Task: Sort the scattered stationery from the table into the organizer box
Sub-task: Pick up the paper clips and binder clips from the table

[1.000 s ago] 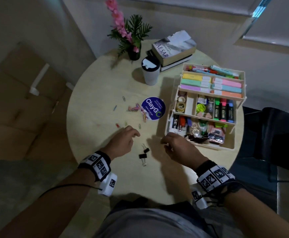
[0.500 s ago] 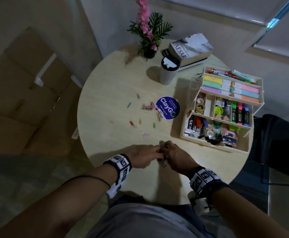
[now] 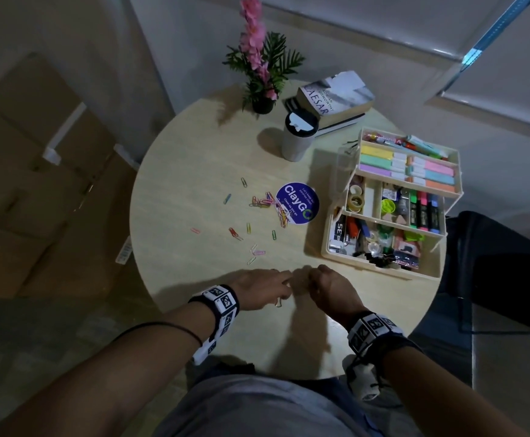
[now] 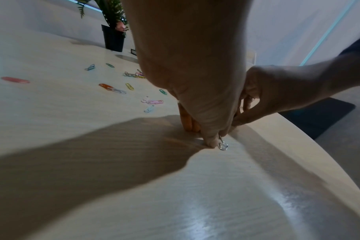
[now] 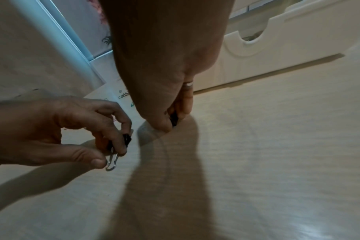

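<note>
Two black binder clips are in my hands near the table's front edge. My left hand (image 3: 284, 293) pinches one binder clip (image 5: 118, 146) by its body, and its silver wire handles (image 4: 223, 144) touch the table. Just to the right, my right hand (image 3: 312, 280) pinches the other binder clip (image 5: 173, 120), mostly hidden by the fingers. Several coloured paper clips (image 3: 234, 233) lie scattered mid-table. The tiered white organizer box (image 3: 326, 247), filled with markers, tape and small items, stands open at the right.
A round ClayGo sticker (image 3: 298, 203) lies beside the paper clips. A white tumbler (image 3: 298, 137), stacked books (image 3: 336, 99) and a potted plant (image 3: 262, 70) stand at the back. A dark chair (image 3: 493, 263) is at the right. The table edge is close to my wrists.
Both hands moved inward onto the two binder clips that lay loose between them, and each now pinches one. The hands have since drawn slightly apart.
</note>
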{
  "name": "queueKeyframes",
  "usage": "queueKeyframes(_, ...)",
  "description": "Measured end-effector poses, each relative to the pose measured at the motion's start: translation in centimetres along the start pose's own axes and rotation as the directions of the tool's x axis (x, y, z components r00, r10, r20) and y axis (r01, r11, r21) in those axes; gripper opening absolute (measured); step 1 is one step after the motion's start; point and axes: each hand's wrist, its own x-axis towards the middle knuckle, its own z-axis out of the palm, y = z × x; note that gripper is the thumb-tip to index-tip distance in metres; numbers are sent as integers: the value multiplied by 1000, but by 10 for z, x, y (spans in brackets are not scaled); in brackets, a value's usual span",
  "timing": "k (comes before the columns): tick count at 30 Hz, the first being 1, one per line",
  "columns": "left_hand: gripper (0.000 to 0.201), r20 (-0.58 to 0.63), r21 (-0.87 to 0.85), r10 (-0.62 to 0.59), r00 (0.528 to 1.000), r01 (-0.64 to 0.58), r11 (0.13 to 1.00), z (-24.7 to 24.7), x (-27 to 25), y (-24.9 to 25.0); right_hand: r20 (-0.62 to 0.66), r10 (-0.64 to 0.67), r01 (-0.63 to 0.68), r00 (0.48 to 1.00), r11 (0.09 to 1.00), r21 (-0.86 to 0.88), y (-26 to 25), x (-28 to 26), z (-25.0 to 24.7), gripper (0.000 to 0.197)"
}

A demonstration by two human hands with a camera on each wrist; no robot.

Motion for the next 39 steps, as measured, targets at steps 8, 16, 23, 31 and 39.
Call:
queueKeyframes(8,37,-9,-5,-105,994,105,994,-1,6,3,-94,23,-6,995,984,178,20,-23,-55,15)
queueKeyframes(16,40,48,-18,-146,988,147,989,4,27,-8,-254,310,-243,916,934,261,95,-43,-117,15)
queueKeyframes(23,10,24,-144,-238,971,239,960,4,34,-12,-92,255,-243,963,962,127,122,-36,-120,9)
queueKeyframes(31,12,-283,-406,-398,873,267,874,-53,56,31,2,107,-106,994,984,143,148,-25,-112,6)
queueKeyframes(39,29,-335,-399,-309,890,163,902,-94,166,97,-13,106,-100,994,967,233,164,-35,-124,33)
